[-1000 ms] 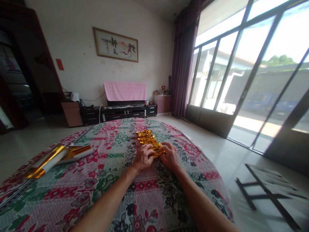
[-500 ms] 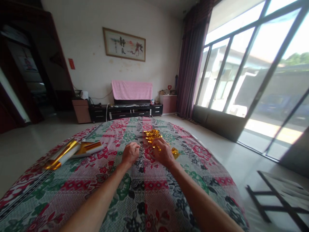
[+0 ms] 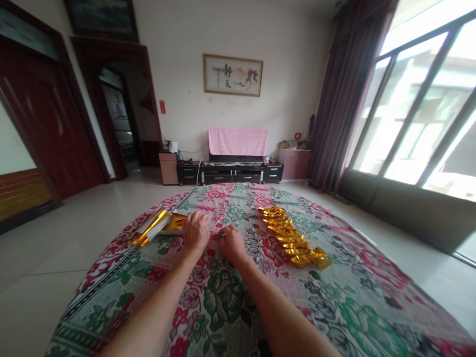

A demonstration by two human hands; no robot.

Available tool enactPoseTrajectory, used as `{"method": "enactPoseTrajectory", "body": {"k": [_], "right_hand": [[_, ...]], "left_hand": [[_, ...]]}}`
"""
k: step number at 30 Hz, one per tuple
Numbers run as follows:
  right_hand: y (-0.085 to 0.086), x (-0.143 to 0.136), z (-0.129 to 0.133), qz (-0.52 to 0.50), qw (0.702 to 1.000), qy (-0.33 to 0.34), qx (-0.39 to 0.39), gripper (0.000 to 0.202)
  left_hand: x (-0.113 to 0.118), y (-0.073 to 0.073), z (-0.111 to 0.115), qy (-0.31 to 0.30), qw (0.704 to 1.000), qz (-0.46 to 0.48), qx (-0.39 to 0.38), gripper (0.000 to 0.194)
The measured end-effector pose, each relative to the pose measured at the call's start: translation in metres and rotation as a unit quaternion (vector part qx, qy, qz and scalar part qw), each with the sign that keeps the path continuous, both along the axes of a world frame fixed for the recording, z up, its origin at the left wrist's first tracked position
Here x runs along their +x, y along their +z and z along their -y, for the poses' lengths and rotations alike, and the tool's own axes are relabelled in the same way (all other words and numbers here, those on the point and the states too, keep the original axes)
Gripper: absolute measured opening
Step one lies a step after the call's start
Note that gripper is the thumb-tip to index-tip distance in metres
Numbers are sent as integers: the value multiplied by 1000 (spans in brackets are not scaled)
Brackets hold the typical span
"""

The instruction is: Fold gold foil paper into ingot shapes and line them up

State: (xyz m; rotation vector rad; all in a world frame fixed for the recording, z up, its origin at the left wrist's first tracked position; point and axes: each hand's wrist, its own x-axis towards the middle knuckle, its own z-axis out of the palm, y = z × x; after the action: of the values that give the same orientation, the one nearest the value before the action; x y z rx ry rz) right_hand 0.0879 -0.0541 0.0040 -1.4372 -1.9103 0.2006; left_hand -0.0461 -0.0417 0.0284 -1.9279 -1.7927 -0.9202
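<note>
The left hand [image 3: 196, 232] is at gold sheets [image 3: 158, 223] near the counter's [image 3: 128, 292] left edge. The right hand [image 3: 232, 244] curls; neither grip can be told.

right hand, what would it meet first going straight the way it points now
Most likely the left hand, just to the left of the right hand, though relative depth is unclear.

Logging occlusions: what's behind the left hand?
Gold foil shows up to the edge of the left hand, floral tablecloth beyond. Whatever lies directly behind the hand is covered.
</note>
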Motion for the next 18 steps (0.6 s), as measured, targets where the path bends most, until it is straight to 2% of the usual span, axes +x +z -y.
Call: {"method": "enactPoseTrajectory", "body": {"k": [3, 7, 14, 18], "right_hand": [[-1, -1, -1, -24, 999, -25, -7, 28], [-3, 1, -1, -52, 998, -24, 1, 27], [-6, 1, 0, -84, 996, -8, 8, 27], [-4, 1, 0, -92, 996, -8, 2, 27]], "left_hand": [[-7, 8, 0, 58, 997, -31, -34, 32], [-12, 11, -3, 95, 990, -59, -82, 34], [-23, 9, -7, 119, 986, -81, -81, 36], [-28, 7, -9, 110, 987, -84, -87, 34]]}}
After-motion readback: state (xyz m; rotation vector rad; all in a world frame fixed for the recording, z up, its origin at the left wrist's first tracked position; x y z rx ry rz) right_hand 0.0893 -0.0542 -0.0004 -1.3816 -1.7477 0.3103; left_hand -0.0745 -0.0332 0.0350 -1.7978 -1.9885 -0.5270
